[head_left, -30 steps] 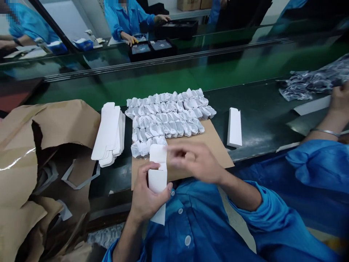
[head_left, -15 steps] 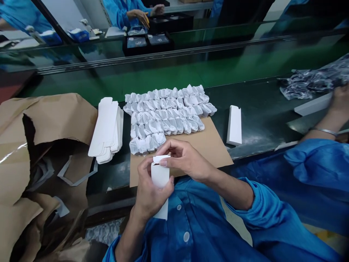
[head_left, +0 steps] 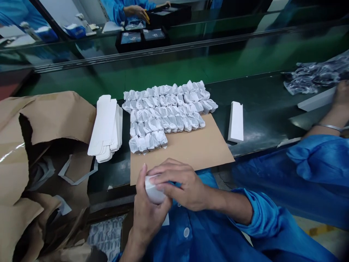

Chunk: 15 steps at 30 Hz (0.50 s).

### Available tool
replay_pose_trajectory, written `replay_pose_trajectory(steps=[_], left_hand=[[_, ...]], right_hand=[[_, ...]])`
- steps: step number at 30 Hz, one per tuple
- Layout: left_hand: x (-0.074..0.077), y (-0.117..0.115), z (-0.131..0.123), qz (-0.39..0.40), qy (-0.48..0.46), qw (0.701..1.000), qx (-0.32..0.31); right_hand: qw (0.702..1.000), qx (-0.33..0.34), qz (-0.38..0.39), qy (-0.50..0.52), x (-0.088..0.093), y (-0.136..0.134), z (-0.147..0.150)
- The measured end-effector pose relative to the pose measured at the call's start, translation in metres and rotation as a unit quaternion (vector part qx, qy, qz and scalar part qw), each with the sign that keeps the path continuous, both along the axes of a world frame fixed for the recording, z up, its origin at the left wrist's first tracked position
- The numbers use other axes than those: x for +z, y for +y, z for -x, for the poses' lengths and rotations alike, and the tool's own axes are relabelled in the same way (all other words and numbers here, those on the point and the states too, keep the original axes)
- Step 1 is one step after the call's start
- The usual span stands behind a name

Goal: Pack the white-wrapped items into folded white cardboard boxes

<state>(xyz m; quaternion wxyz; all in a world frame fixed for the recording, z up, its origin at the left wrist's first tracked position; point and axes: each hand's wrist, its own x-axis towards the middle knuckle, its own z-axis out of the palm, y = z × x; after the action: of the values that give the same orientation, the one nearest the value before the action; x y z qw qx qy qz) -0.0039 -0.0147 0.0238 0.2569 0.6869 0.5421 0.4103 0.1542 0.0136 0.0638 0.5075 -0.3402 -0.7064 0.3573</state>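
Observation:
A narrow white carton is gripped in my left hand, whose thumb and fingers wrap round its sides. Over the carton's upper end lies my right hand, fingers bent and pressing on the top; they partly cover it. The carton's lower part shows only as a small white corner below the left hand. Beyond my hands, rows of items wrapped in white tissue sit on a brown cardboard sheet. A stack of flat white cartons lies left of them, and a formed white carton stands to the right.
A torn brown paper-lined box takes up the left side. More wrapped items lie below the table edge. At right, a co-worker's arm reaches near clear plastic bags. Across the dark green bench, another person handles black trays.
The carton's top end, with its flap raised before, is now pressed under my right hand's fingers. Both hands have come lower and nearer my body, and the carton has tilted.

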Motion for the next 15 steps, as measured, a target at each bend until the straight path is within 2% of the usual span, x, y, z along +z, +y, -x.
replay_pose_trajectory(steps=[4,7,9,11,12,13,15], left_hand=[[-0.014,-0.012,0.007,0.045,0.008,0.999,-0.027],[-0.013,-0.009,0.007,0.073,-0.018,0.997,-0.013],[-0.007,-0.001,0.006,0.078,-0.091,0.991,0.063],[0.002,0.011,0.007,0.066,-0.197,0.967,0.151],[0.007,0.018,0.008,0.056,-0.241,0.954,0.173],[0.011,0.024,0.011,0.038,-0.263,0.949,0.171],[0.018,0.036,0.019,-0.045,-0.197,0.971,0.125]], right_hand=[[0.992,-0.026,-0.077,-0.094,-0.022,-0.007,0.007],[0.991,-0.011,-0.081,-0.107,-0.029,-0.007,0.011],[0.997,0.001,-0.021,-0.070,-0.028,-0.010,0.013],[0.994,0.003,0.086,-0.066,-0.027,-0.015,0.015],[0.986,0.013,0.144,-0.082,-0.026,-0.017,0.016],[0.976,0.029,0.193,-0.100,-0.024,-0.018,0.015],[0.954,0.067,0.266,-0.125,-0.020,-0.014,0.008]])
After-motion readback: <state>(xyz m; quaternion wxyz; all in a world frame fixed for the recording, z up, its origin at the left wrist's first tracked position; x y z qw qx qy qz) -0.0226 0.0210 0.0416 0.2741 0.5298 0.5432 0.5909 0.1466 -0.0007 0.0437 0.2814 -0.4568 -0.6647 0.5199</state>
